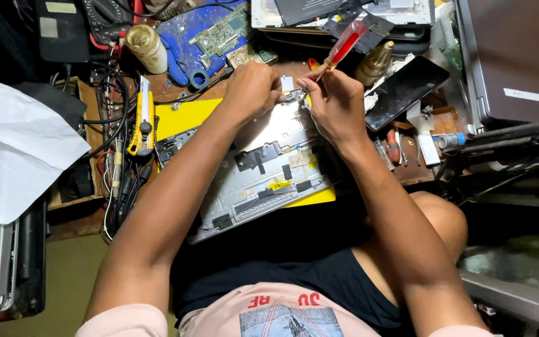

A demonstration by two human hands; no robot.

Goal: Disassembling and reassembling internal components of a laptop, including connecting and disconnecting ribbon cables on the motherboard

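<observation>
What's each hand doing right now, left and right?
Left hand: closed, pressing on the far edge of the silver laptop panel; anything pinched in it cannot be told.
Right hand: shut on the red-handled screwdriver, tip down at the panel.

- The right hand point(335, 106) is hiding the tip of the red-handled screwdriver point(344, 43).
- The left hand point(252, 89) is covering the far corner of the silver laptop chassis point(263, 168).
- The chassis is hiding most of the yellow mat point(185, 115).
- The picture's right edge is cutting off the grey laptop point(519, 62).
</observation>
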